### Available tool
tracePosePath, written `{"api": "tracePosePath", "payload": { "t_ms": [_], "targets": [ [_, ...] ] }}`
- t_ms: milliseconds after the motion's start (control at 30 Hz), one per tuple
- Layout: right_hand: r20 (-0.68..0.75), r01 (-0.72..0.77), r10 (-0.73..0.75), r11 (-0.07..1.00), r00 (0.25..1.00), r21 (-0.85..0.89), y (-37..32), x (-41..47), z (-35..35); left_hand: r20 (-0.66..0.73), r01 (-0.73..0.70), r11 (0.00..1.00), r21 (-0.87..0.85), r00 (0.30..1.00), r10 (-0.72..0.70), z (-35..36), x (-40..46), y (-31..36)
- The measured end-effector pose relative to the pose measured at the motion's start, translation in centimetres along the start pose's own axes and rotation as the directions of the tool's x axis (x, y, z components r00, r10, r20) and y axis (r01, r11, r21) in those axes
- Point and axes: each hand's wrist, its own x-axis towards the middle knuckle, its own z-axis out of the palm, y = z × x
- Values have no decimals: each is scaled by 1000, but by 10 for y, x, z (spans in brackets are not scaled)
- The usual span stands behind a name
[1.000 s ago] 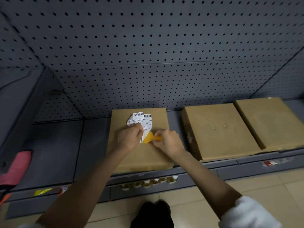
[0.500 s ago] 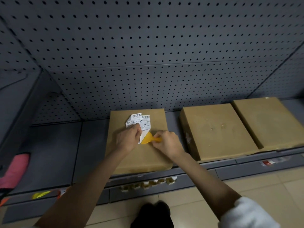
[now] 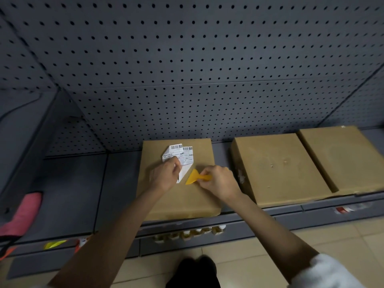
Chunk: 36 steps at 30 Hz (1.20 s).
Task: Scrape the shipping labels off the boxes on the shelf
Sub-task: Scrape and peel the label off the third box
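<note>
A flat brown cardboard box lies on the grey shelf in front of me. A white shipping label with barcodes is partly peeled and folded back on its top. My left hand pinches the loose lower part of the label. My right hand grips the handle of a yellow plastic scraper, whose blade rests on the box just right of the label's peeled edge. Two more brown boxes, one in the middle and one at the right, lie on the shelf with no label showing.
A perforated grey back panel rises behind the boxes. A pink object sits at the shelf's left end. Small bottles show under the shelf lip. The floor is beige tile, and a dark shoe is at the bottom.
The scraper blade has slid out from under the label toward the right and now lies more exposed. My left hand keeps hold of the label, and the view has shifted slightly.
</note>
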Motion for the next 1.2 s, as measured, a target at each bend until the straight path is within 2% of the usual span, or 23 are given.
{"api": "tracePosePath", "payload": {
  "t_ms": [567,733,933,1200],
  "targets": [
    [-13,7,-7,1000,1000,10,-14,9,5,1,14,1000,-24,1000,-13,-4,1,1],
    [15,1,-1,1000,1000,-10,-1,5,-1,5,33,996,-80,999,-33,-1,-2,-2],
    [-24,8,-8,1000,1000,16,-16,9,7,2,61,974,-218,998,-63,1,5,-9],
    [-21,-15,16,998,1000,55,-2,1,-2,29,87,967,-239,996,-82,3,2,-6]
  ]
}}
